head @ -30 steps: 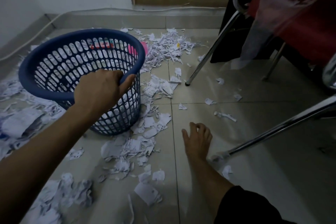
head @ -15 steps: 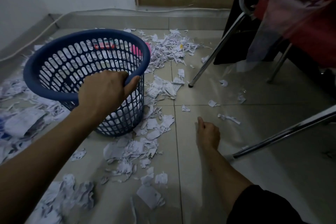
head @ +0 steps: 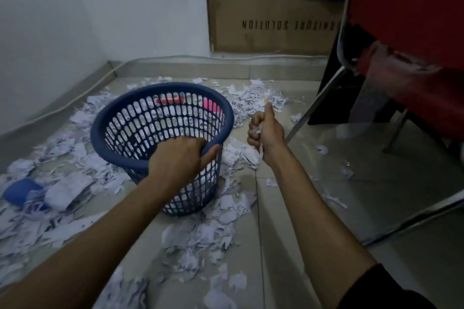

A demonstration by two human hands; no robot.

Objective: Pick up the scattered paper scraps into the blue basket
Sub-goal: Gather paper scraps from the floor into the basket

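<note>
The left hand [head: 183, 155] grips the near rim of the blue basket [head: 160, 118], fingers curled over the lip and thumb pressed on the outside. The basket leans a little toward the person, which looks like a way to steady it and turn its mouth toward the incoming hand. It stands on the tiled floor [head: 313, 221] with torn paper lying all round its base.

The right hand [head: 266, 130] is raised just to the right of the basket rim, off the floor, fingers clenched into a fist round a few paper scraps [head: 259, 148]; a white strip sticks out under the fist. Held that tight, the light pieces are unlikely to flutter away on the way over. I judge this to be the carrying step, with the drop into the basket not yet made.

Some paper already lies inside the basket, seen through the mesh, along with something red and something pink that I cannot tell apart clearly. Far more scattered scraps [head: 206, 238] remain on the floor: a thick drift to the left, a pile behind the basket, a patch in front. The job looks barely started.

A red chair [head: 406, 32] on metal legs stands to the right, a cardboard box [head: 263, 7] leans at the wall, and a blue object [head: 21, 192] lies half buried in paper at the far left
</note>
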